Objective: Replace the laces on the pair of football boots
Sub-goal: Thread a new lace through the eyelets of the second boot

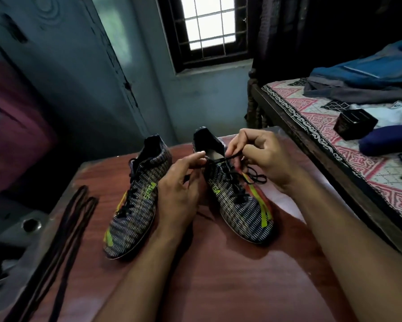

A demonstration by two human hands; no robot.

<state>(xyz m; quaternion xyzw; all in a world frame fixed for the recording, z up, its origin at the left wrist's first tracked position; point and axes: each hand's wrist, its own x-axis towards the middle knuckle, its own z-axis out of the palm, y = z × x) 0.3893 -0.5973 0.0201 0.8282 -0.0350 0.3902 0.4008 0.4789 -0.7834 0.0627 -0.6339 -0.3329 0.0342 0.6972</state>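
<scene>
While both boots stand side by side on the reddish-brown table (230, 275) in the middle of the frame, toes toward the camera, the two hands work at the top of the right-hand boot (239, 201). The left hand (181, 189) pinches one end of that boot's black lace (255, 177) between thumb and fingertip just beside the boot's opening. The right hand (265, 156) has its fingers curled and pinches another stretch of the same lace, a loose loop of which trails over the boot's side toward the right. The left-hand boot (134, 198) sits untouched, black lace threaded through it. Two spare dark laces (62, 231) lie stretched along the table's left edge, at lower left. At right a bed (334, 140) with a patterned cover carries folded clothes (362, 82) and a small black box (355, 124). A barred window (207, 22) fills the top centre.
</scene>
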